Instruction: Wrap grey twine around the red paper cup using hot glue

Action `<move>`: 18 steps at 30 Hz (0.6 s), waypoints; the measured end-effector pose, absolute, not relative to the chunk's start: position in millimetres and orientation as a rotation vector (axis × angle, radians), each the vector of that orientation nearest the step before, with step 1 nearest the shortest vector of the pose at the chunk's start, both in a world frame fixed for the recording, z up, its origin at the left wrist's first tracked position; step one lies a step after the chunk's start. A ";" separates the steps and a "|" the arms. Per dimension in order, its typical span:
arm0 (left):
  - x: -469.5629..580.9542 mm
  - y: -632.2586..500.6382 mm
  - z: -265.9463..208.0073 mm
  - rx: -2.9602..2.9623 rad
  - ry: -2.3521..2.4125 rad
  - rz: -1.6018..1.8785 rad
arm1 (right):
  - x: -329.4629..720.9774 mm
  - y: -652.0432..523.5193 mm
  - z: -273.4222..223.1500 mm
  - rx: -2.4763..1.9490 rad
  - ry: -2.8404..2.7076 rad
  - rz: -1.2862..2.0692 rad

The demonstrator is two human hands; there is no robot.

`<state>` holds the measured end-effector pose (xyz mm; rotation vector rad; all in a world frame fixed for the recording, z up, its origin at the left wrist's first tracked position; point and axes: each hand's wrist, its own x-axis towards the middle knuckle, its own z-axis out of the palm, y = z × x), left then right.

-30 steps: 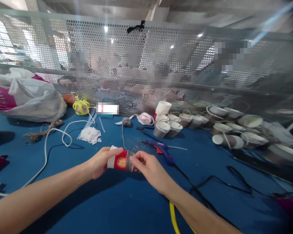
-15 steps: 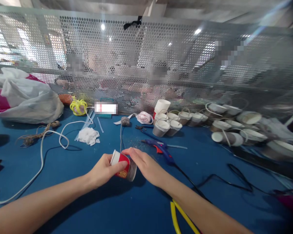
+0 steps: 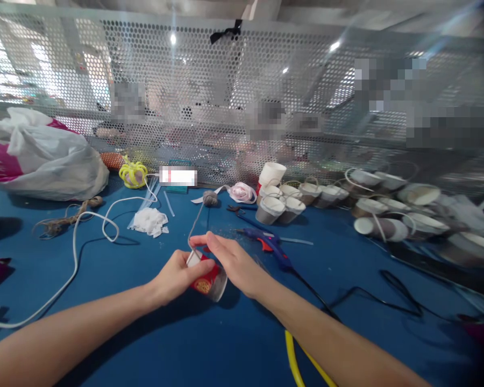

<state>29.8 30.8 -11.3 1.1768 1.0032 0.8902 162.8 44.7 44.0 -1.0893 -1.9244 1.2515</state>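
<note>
My left hand (image 3: 177, 277) is closed around a small red and white paper cup (image 3: 204, 284), thumb across its red side. The cup lies tilted, its white end to the left and a greyish band at its right end. My right hand (image 3: 236, 263) is at the cup's far right side with fingers stretched and apart; an index fingertip meets the grey yarn (image 3: 193, 228). That strand runs from a small yarn ball (image 3: 210, 199) down to the cup's white end. Whether the right fingers also touch the cup's hidden far side, I cannot tell.
Right of my hands lies a blue glue gun (image 3: 272, 246) with a black cord, near pliers (image 3: 236, 208). Several handled cups (image 3: 270, 209) stand behind. Left are white scraps (image 3: 149, 221), a white cable (image 3: 75, 258) and a plastic bag (image 3: 56, 161). A perforated screen (image 3: 185, 80) stands behind.
The yarn strand has swung left and now slants past my right fingertip to the cup's white end. My right fingers have lifted and spread a little. The left hand still holds the cup.
</note>
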 end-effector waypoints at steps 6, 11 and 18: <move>31.0 30.1 -8.6 1.149 1.035 0.916 | 159.5 57.0 37.9 -1.047 -1.913 1.199; 28.2 28.8 -4.9 1.111 1.113 0.927 | 191.7 76.5 44.2 -1.328 -1.820 0.757; 25.0 30.0 -13.0 1.200 1.131 0.920 | 273.7 91.1 58.2 -1.735 -1.677 0.344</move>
